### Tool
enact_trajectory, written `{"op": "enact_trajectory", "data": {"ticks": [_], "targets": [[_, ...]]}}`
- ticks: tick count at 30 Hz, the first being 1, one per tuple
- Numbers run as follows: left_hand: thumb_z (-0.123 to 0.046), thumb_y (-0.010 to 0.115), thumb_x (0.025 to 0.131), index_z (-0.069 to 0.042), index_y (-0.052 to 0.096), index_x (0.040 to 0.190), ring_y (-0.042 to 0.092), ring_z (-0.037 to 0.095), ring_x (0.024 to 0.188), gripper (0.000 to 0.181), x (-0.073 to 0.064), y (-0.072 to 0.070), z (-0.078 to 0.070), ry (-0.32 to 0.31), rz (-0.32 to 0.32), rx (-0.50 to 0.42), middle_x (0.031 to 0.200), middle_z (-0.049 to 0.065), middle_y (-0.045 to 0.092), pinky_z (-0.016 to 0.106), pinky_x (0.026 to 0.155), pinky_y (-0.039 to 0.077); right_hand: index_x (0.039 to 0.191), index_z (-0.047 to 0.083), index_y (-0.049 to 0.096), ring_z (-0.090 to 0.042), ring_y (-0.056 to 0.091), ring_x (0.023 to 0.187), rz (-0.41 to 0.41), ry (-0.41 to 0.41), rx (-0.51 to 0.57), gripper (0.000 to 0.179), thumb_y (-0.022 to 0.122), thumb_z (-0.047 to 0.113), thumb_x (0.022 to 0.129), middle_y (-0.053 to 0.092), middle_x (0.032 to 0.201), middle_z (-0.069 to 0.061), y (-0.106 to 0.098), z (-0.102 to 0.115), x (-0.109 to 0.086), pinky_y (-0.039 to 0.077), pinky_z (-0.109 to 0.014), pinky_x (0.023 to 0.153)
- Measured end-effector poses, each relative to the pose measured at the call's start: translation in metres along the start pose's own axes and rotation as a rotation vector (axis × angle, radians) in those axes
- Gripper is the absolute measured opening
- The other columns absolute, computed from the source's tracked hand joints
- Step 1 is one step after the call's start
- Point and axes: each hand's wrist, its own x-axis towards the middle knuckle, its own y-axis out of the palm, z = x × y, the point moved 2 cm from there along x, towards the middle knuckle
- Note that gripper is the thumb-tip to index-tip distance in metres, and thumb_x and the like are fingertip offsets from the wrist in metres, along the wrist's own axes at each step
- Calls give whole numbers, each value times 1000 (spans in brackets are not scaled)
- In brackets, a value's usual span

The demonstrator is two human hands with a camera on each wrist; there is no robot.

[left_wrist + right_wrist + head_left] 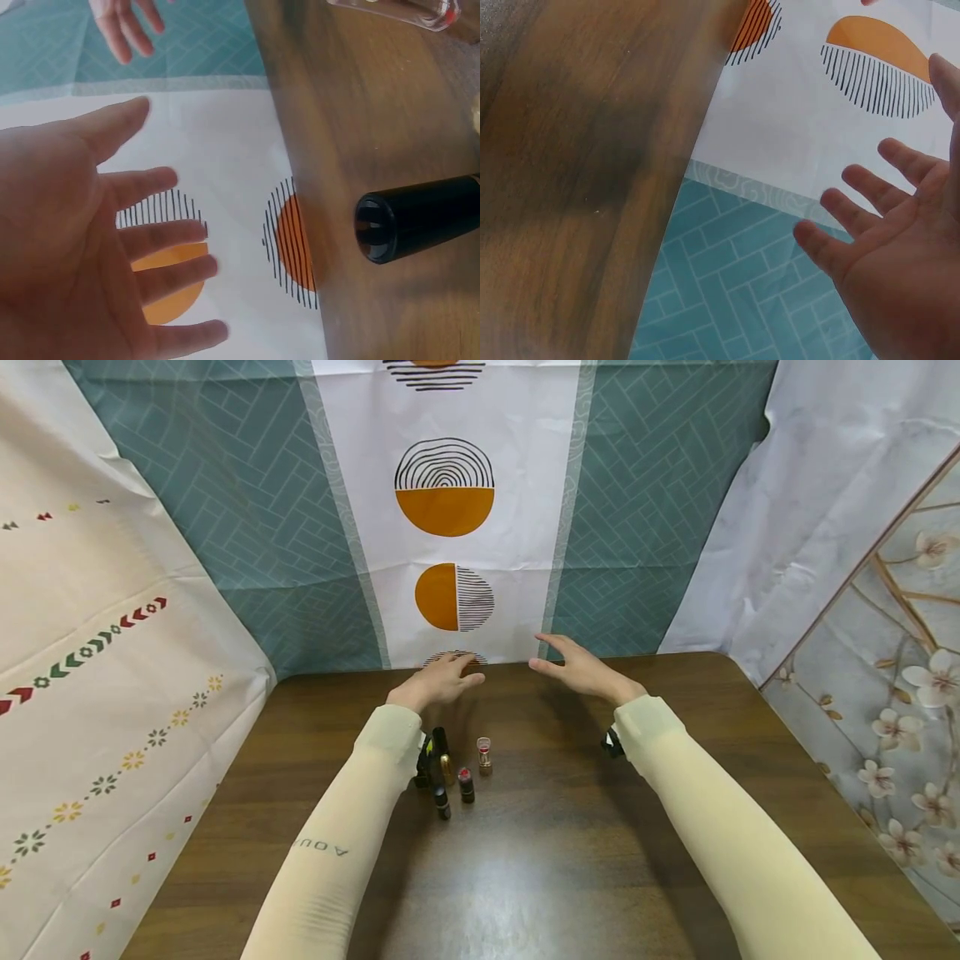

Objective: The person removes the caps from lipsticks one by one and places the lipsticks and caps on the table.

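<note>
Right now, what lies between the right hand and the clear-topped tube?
In the head view, only bare brown tabletop shows between the right hand and the clear-topped tube.

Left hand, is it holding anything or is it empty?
Empty: in its wrist view, the left hand is spread open, touching nothing, with the black tube clearly apart.

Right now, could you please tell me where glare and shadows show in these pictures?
Head: pale glare on the near tabletop, a shadow beside the right sleeve; left wrist: faint shadow beside the black tube; right wrist: soft-edged shadow across the tabletop.
</note>
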Motion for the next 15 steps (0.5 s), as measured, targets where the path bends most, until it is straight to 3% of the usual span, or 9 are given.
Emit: {"op": "enact_trajectory", "data": {"ticks": [5,9,15], "targets": [[-43,45,112,-11,26,166,20,37,157,66,-4,-1,0,42,56,-6,169,17,26,55,125,19,166,15,25,-40,17,157,13,-11,13,74,53,50,108,18,170,-19,1,-1,-3,22,-63,121],[-44,48,111,-13,28,165,23,36,156,66,-9,-1,0,25,92,-18,169,15,29,56,124,20,165,16,29,-40,23,155,24,-27,49,72,54,49,107,22,170,-16,4,0,-5,25,-62,120],[-44,51,109,-18,34,164,31,33,153,63,-19,0,2,-14,127,-37,167,10,35,59,121,27,161,10,38,-37,44,145,34,-95,178,63,58,38,108,42,161,-14,12,5,-6,38,-56,115]]}}
